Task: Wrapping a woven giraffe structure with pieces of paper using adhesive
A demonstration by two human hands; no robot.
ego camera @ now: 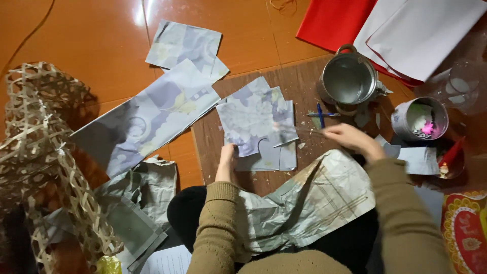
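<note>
A crumpled sheet of paper [309, 203] is seen nearest, draped over the lap of a person in an olive sweater. Just beyond it, the left hand [225, 161] is laid flat on a small stack of pale blue and grey paper squares [258, 127], its fingers spread and closed on nothing. The stack is placed on a brown board [299, 83] that lies on the orange floor [91, 35]. The right hand [350, 139] is raised over the board's right part; its grip is narrow, closed on what may be a thin stick or brush [297, 137], blurred and hard to make out. Past the hands, a blue pen [320, 114] and a metal pot [349, 78] are set on the board. A larger printed sheet [152, 114] is spread to the left, beside a woven bamboo basket [45, 152]. Farthest off, red cloth [329, 20] is seen under white paper [421, 30].
</note>
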